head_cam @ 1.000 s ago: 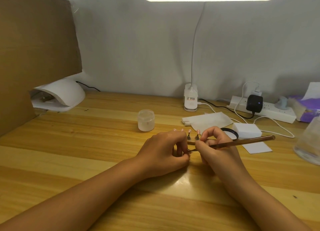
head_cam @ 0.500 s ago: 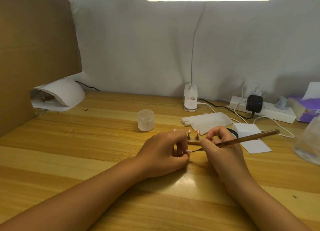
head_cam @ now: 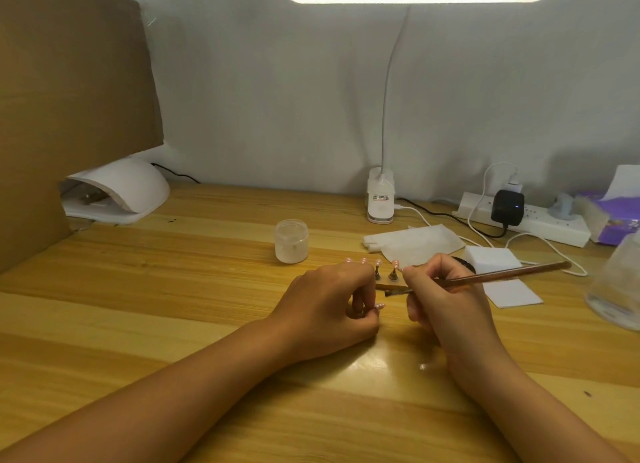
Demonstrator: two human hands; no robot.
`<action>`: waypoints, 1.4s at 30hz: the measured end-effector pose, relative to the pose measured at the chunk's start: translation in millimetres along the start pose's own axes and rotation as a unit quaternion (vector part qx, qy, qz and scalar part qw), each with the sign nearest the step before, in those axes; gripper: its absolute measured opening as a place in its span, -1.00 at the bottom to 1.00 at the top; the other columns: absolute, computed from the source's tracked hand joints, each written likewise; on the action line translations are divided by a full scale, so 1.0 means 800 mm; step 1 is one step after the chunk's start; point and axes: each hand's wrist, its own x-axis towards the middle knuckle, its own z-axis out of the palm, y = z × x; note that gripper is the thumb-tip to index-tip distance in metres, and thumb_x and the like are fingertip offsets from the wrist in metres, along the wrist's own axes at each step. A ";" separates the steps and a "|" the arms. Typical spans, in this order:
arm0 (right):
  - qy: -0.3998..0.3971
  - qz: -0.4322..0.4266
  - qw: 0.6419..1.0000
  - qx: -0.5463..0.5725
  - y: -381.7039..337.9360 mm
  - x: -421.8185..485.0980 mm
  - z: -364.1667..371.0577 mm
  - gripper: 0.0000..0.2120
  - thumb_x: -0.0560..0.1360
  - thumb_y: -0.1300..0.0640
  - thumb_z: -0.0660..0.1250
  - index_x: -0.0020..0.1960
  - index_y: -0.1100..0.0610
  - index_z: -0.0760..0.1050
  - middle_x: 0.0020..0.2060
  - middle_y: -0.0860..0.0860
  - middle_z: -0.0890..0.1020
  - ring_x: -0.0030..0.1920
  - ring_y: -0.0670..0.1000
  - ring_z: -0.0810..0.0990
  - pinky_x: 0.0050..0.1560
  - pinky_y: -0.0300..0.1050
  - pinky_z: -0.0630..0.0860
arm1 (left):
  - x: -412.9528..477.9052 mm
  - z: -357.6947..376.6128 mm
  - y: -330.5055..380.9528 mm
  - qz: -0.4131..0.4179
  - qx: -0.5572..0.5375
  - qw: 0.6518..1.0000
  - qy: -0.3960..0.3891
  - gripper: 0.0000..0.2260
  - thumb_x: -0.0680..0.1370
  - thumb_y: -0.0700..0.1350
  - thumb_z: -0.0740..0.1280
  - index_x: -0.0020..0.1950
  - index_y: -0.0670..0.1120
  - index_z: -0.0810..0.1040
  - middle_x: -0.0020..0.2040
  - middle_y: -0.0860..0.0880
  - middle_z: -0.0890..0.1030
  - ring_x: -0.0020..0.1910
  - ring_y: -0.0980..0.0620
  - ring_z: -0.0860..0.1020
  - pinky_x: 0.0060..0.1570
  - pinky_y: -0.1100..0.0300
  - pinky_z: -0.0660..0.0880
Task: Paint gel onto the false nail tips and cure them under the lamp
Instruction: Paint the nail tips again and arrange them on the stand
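Observation:
My left hand (head_cam: 329, 310) rests on the wooden table and pinches a small holder with a pale pink false nail tip (head_cam: 380, 306) at its end. My right hand (head_cam: 443, 296) grips a brown gel brush (head_cam: 491, 278); its bristle end sits a little above and to the right of that tip, apart from it. Behind my hands stands a row of several more pink nail tips on small stands (head_cam: 377, 266). A small frosted gel jar (head_cam: 291, 241) stands further back. The white curing lamp (head_cam: 117, 192) sits at the far left.
A brown cardboard panel (head_cam: 69, 98) blocks the left side. At the back are a desk lamp base (head_cam: 380, 199), white wipes (head_cam: 415, 242), a white block (head_cam: 491, 258), a power strip (head_cam: 526, 220) with cables, a purple tissue box (head_cam: 613, 220) and a clear plastic container (head_cam: 620, 289).
The brush has lifted off the held nail tip and drawn slightly up and to the right. My left hand keeps its hold in the same place.

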 end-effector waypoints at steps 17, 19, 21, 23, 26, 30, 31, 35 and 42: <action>-0.006 -0.018 0.995 -0.096 0.008 0.001 0.006 -0.84 0.48 0.21 0.36 -0.23 0.24 0.44 -0.57 0.04 0.53 -0.58 -0.11 0.46 -0.52 -0.24 0.40 | -0.002 -0.004 0.009 0.043 0.059 0.997 0.011 -0.74 0.44 -0.05 0.42 -0.21 0.14 0.32 -0.26 0.16 0.45 -0.32 0.13 0.38 -0.40 0.22 0.31; 0.002 -0.020 0.994 -0.108 0.008 0.001 0.005 -0.85 0.47 0.21 0.36 -0.23 0.22 0.45 -0.56 0.04 0.54 -0.57 -0.12 0.47 -0.48 -0.18 0.42 | -0.002 -0.005 0.010 0.039 0.060 0.997 0.012 -0.77 0.44 -0.05 0.41 -0.21 0.12 0.34 -0.26 0.15 0.46 -0.31 0.12 0.39 -0.40 0.22 0.31; 0.008 -0.023 0.993 -0.117 0.007 0.002 0.005 -0.85 0.47 0.21 0.37 -0.24 0.20 0.45 -0.55 0.04 0.54 -0.56 -0.12 0.49 -0.46 -0.16 0.42 | -0.002 -0.005 0.010 0.038 0.064 0.997 0.011 -0.82 0.44 -0.03 0.40 -0.21 0.09 0.39 -0.25 0.15 0.46 -0.31 0.11 0.40 -0.40 0.21 0.31; 0.013 -0.027 0.993 -0.118 0.007 0.001 0.005 -0.85 0.47 0.21 0.37 -0.24 0.18 0.45 -0.55 0.03 0.54 -0.56 -0.12 0.49 -0.45 -0.16 0.42 | -0.002 -0.005 0.010 0.038 0.066 0.997 0.011 -0.85 0.44 -0.03 0.40 -0.20 0.07 0.43 -0.25 0.15 0.47 -0.31 0.11 0.40 -0.39 0.21 0.31; 0.024 -0.023 0.994 -0.104 0.007 0.001 0.004 -0.85 0.46 0.23 0.36 -0.26 0.19 0.44 -0.57 0.02 0.53 -0.57 -0.14 0.46 -0.45 -0.18 0.38 | -0.002 -0.006 0.010 0.040 0.067 0.997 0.008 -0.86 0.44 -0.03 0.40 -0.19 0.06 0.43 -0.25 0.16 0.45 -0.31 0.11 0.39 -0.39 0.22 0.28; 0.004 -0.003 0.998 -0.065 0.004 0.003 0.003 -0.85 0.46 0.23 0.34 -0.27 0.20 0.42 -0.58 0.01 0.50 -0.57 -0.12 0.41 -0.46 -0.15 0.35 | -0.003 -0.007 0.011 0.042 0.067 0.997 0.009 -0.83 0.45 -0.04 0.41 -0.20 0.08 0.41 -0.26 0.17 0.43 -0.32 0.12 0.38 -0.40 0.26 0.25; -0.006 -0.003 0.998 -0.066 0.004 0.003 0.004 -0.84 0.46 0.23 0.34 -0.26 0.22 0.43 -0.58 0.02 0.49 -0.57 -0.11 0.41 -0.49 -0.16 0.35 | -0.003 -0.007 0.012 0.042 0.067 0.997 0.009 -0.82 0.44 -0.04 0.41 -0.20 0.09 0.40 -0.26 0.17 0.44 -0.32 0.12 0.38 -0.40 0.26 0.25; -0.019 -0.014 0.996 -0.083 0.007 0.001 0.007 -0.84 0.46 0.25 0.36 -0.23 0.29 0.43 -0.58 0.03 0.50 -0.59 -0.11 0.42 -0.55 -0.29 0.36 | -0.002 -0.008 0.013 0.050 0.069 0.996 0.007 -0.76 0.42 -0.05 0.40 -0.20 0.12 0.33 -0.24 0.17 0.43 -0.31 0.10 0.41 -0.40 0.21 0.28; 0.020 -0.022 0.994 -0.105 0.007 0.001 0.005 -0.86 0.44 0.23 0.36 -0.25 0.22 0.44 -0.57 0.03 0.51 -0.58 -0.14 0.44 -0.43 -0.11 0.39 | -0.003 -0.008 0.013 0.062 0.079 0.995 0.018 -0.89 0.45 -0.04 0.39 -0.18 0.03 0.46 -0.24 0.17 0.45 -0.33 0.12 0.40 -0.41 0.23 0.30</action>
